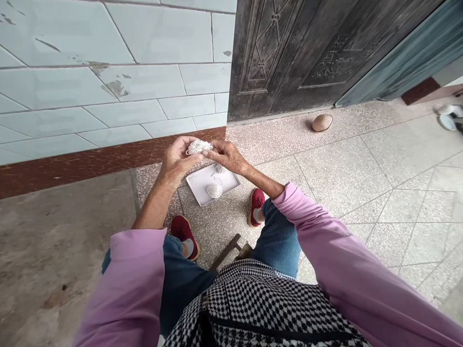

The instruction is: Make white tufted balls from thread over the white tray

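A fluffy white yarn pom-pom (198,147) is held up between my two hands, above a white tray (197,184). My left hand (177,157) cups its left side, with the thumb along its lower edge. From the right, my right hand (227,155) pinches its edge between thumb and fingers. In the tray below lies a ball of white yarn (214,191). A smaller white piece (220,168) sits at the tray's far edge, partly hidden by my right hand. A thin dark strand (216,177) curls on the tray floor.
The tray rests on speckled floor tiles between my red shoes (184,236). A pale tiled wall (152,86) rises in front, beside a dark carved door (282,53). A brown rounded object (322,123) lies by the door. Part of a wooden stool (226,252) shows beneath me.
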Action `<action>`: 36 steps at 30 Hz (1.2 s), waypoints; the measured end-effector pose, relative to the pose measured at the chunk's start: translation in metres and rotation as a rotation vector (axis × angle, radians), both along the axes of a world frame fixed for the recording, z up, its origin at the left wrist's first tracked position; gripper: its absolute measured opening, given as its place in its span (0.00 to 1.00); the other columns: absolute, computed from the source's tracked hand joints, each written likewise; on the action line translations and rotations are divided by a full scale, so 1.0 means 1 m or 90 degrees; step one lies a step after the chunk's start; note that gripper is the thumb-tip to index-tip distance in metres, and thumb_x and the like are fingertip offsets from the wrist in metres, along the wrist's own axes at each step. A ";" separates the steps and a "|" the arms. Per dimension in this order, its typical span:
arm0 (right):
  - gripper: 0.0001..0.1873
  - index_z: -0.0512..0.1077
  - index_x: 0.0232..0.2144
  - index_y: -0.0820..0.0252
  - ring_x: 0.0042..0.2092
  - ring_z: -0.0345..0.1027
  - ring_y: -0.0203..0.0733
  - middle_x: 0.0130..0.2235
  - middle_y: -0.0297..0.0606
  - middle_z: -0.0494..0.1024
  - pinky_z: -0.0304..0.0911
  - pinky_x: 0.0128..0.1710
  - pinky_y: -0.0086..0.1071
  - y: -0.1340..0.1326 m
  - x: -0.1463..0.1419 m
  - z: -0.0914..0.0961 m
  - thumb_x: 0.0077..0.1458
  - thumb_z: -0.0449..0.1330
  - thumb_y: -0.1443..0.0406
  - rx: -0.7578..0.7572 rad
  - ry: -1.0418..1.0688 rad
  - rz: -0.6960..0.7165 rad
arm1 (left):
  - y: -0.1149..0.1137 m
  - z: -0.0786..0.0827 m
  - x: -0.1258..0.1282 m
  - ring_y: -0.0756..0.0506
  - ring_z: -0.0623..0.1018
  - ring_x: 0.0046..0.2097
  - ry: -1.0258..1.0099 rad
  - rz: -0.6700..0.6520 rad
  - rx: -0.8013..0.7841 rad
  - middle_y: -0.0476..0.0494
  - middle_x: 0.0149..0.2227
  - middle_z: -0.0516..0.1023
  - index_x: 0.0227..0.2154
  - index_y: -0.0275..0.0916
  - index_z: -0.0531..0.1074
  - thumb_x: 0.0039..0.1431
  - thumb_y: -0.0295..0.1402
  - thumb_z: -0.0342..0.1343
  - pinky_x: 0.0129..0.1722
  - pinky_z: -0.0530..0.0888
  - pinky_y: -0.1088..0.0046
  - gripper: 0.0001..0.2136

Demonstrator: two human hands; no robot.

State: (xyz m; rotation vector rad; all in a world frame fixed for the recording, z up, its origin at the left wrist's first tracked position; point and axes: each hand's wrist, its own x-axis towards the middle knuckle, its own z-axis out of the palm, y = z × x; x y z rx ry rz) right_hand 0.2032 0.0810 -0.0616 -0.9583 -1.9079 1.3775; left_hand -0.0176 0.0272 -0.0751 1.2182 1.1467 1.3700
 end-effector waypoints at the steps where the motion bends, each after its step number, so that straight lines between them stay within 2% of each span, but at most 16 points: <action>1: 0.39 0.64 0.30 0.52 0.36 0.56 0.39 0.30 0.25 0.60 0.53 0.40 0.36 0.001 0.000 0.002 0.81 0.80 0.42 0.002 0.001 0.005 | -0.002 0.004 -0.001 0.38 0.89 0.47 -0.008 -0.018 -0.016 0.38 0.49 0.92 0.50 0.42 0.87 0.52 0.41 0.87 0.44 0.90 0.63 0.25; 4: 0.40 0.65 0.29 0.52 0.36 0.55 0.38 0.29 0.25 0.60 0.54 0.39 0.35 0.001 0.002 0.010 0.82 0.80 0.41 0.006 -0.015 0.016 | -0.006 0.013 -0.004 0.36 0.90 0.48 -0.034 -0.042 -0.059 0.33 0.52 0.94 0.52 0.42 0.93 0.55 0.50 0.88 0.40 0.91 0.64 0.26; 7: 0.38 0.67 0.29 0.52 0.37 0.56 0.40 0.29 0.28 0.62 0.56 0.39 0.35 -0.002 0.006 0.019 0.84 0.78 0.43 0.001 -0.054 0.017 | -0.008 0.018 -0.004 0.39 0.89 0.42 -0.032 -0.040 -0.074 0.33 0.48 0.95 0.47 0.42 0.96 0.54 0.54 0.90 0.36 0.90 0.66 0.25; 11: 0.35 0.70 0.32 0.53 0.38 0.57 0.41 0.30 0.29 0.64 0.57 0.38 0.35 -0.002 0.013 0.025 0.85 0.77 0.44 -0.011 -0.063 0.046 | -0.009 0.021 -0.005 0.41 0.87 0.36 -0.033 -0.062 -0.082 0.35 0.42 0.93 0.41 0.42 0.94 0.55 0.57 0.91 0.32 0.89 0.67 0.26; 16: 0.37 0.68 0.33 0.53 0.37 0.57 0.39 0.31 0.26 0.60 0.55 0.37 0.34 0.004 0.014 0.013 0.84 0.77 0.38 -0.030 0.031 0.110 | -0.009 0.019 0.003 0.45 0.83 0.34 -0.107 -0.029 -0.078 0.39 0.37 0.88 0.35 0.42 0.89 0.48 0.55 0.95 0.29 0.84 0.71 0.27; 20: 0.37 0.65 0.35 0.51 0.34 0.55 0.39 0.29 0.25 0.61 0.52 0.33 0.34 -0.001 0.006 0.003 0.86 0.74 0.38 -0.083 0.062 0.048 | -0.006 0.008 0.020 0.48 0.78 0.32 -0.136 0.061 -0.041 0.45 0.35 0.84 0.33 0.43 0.84 0.52 0.54 0.93 0.27 0.79 0.74 0.26; 23: 0.33 0.64 0.38 0.49 0.31 0.53 0.37 0.27 0.23 0.62 0.52 0.32 0.34 -0.004 0.000 0.004 0.91 0.71 0.43 -0.148 0.073 0.019 | -0.003 0.001 0.028 0.47 0.80 0.35 -0.152 0.101 -0.041 0.44 0.39 0.86 0.35 0.45 0.85 0.53 0.54 0.92 0.30 0.81 0.72 0.25; 26: 0.28 0.66 0.40 0.50 0.29 0.53 0.36 0.25 0.21 0.61 0.53 0.32 0.35 -0.003 -0.001 0.009 0.93 0.70 0.48 -0.181 0.073 0.012 | 0.000 -0.002 0.029 0.43 0.85 0.41 -0.185 0.081 -0.045 0.38 0.46 0.91 0.38 0.45 0.88 0.52 0.56 0.92 0.34 0.84 0.69 0.26; 29: 0.29 0.67 0.39 0.50 0.28 0.54 0.35 0.25 0.21 0.62 0.52 0.31 0.34 0.001 0.000 0.009 0.92 0.72 0.48 -0.166 0.064 -0.005 | 0.001 -0.004 0.027 0.39 0.89 0.47 -0.186 0.042 -0.046 0.34 0.52 0.93 0.44 0.45 0.90 0.54 0.58 0.92 0.39 0.88 0.66 0.28; 32: 0.28 0.68 0.39 0.51 0.28 0.55 0.35 0.26 0.22 0.66 0.53 0.30 0.33 0.003 0.000 0.004 0.92 0.71 0.50 -0.135 0.062 -0.013 | 0.000 -0.007 0.026 0.38 0.91 0.49 -0.160 0.061 -0.035 0.37 0.51 0.93 0.46 0.45 0.90 0.57 0.57 0.90 0.44 0.90 0.63 0.27; 34: 0.21 0.72 0.43 0.53 0.29 0.58 0.36 0.28 0.23 0.69 0.57 0.32 0.33 0.000 -0.001 0.000 0.94 0.68 0.55 -0.123 0.054 -0.008 | 0.001 -0.009 0.025 0.37 0.92 0.50 -0.143 0.081 -0.025 0.38 0.49 0.93 0.47 0.46 0.89 0.61 0.57 0.89 0.47 0.92 0.60 0.25; 36: 0.10 0.79 0.52 0.56 0.30 0.63 0.38 0.29 0.25 0.73 0.63 0.36 0.34 -0.003 -0.001 -0.002 0.94 0.64 0.61 -0.098 0.030 0.000 | 0.003 -0.013 0.023 0.36 0.93 0.49 -0.140 0.099 -0.022 0.39 0.47 0.93 0.48 0.47 0.87 0.62 0.59 0.87 0.49 0.94 0.58 0.26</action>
